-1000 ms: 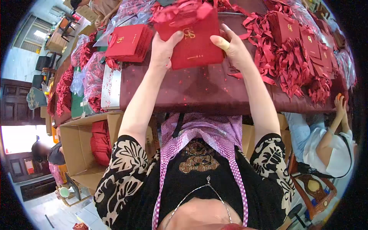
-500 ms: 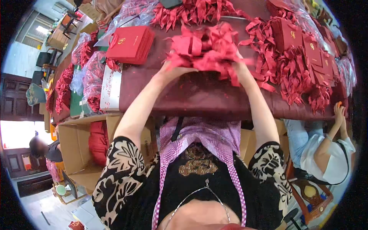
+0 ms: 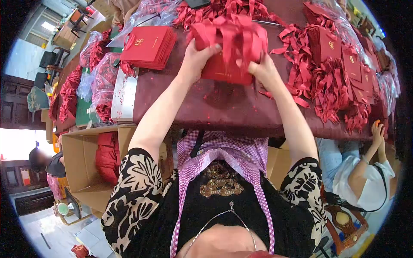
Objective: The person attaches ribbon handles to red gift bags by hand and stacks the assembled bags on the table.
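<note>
Between my two hands a stack of red bags point(image 3: 226, 72) is held over the maroon tablecloth, with loose red ribbons point(image 3: 234, 34) hanging over its upper part. My left hand point(image 3: 199, 59) grips the stack's left side, thumb across the front. On the right side, my right hand point(image 3: 263, 69) is closed on the stack, its fingertips partly hidden by ribbon. Another neat stack of red bags point(image 3: 148, 45) with gold lettering lies on the table to the left. Further ribbons point(image 3: 198, 15) lie behind the held stack.
Red bags with gold letters point(image 3: 329, 45) and heaped ribbons point(image 3: 327, 86) cover the table's right side. Plastic-wrapped red bundles point(image 3: 104, 79) lie at the left. Below the edge stands a cardboard box point(image 3: 81, 161) holding red items. A person in white point(image 3: 359, 180) sits at the right; another is far left.
The held stack has turned from ribbons facing me to its red front showing below the ribbons. My hands have shifted with it, and both thumbs now show on the front.
</note>
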A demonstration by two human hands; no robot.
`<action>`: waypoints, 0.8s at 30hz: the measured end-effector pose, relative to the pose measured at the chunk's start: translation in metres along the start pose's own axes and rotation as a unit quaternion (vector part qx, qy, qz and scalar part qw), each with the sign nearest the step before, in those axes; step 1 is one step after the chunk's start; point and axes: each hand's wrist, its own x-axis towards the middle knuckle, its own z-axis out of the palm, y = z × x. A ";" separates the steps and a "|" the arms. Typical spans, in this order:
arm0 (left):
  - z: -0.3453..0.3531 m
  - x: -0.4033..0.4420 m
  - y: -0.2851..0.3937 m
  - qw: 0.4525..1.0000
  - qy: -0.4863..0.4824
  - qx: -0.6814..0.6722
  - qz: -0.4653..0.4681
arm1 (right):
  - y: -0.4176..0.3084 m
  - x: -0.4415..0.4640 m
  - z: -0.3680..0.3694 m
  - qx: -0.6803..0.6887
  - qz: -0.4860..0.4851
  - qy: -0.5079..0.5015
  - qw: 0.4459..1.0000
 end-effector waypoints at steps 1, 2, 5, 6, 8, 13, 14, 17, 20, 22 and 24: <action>0.004 0.001 0.006 0.994 0.007 -0.087 -0.063 | 0.011 0.005 -0.001 0.134 0.045 -0.010 0.990; 0.006 0.001 0.012 0.987 0.005 -0.111 -0.114 | -0.006 0.005 -0.005 0.168 0.113 -0.045 0.978; 0.010 0.000 0.020 0.961 0.027 -0.091 -0.260 | -0.024 0.012 -0.014 0.246 0.246 -0.111 0.931; 0.008 0.003 0.016 0.960 0.028 -0.095 -0.260 | -0.028 0.013 -0.012 0.231 0.274 -0.102 0.928; 0.006 0.005 0.009 0.944 0.012 -0.103 -0.313 | -0.027 0.017 -0.010 0.227 0.319 -0.087 0.916; 0.008 0.006 -0.003 0.932 0.023 -0.166 -0.322 | -0.022 0.030 -0.003 0.171 0.301 -0.054 0.937; 0.009 0.005 -0.002 0.928 0.044 -0.166 -0.331 | -0.024 0.030 -0.002 0.166 0.289 -0.060 0.941; 0.009 0.000 -0.001 0.919 0.066 -0.182 -0.344 | -0.022 0.034 0.001 0.142 0.287 -0.069 0.945; 0.003 0.004 -0.021 0.928 0.043 -0.207 -0.308 | -0.016 0.037 0.004 0.126 0.272 -0.070 0.952; -0.002 0.008 -0.035 0.928 0.028 -0.217 -0.303 | -0.001 0.040 0.001 0.154 0.255 -0.092 0.950; -0.007 0.013 -0.039 0.932 0.011 -0.236 -0.275 | -0.007 0.046 0.003 0.133 0.231 -0.100 0.959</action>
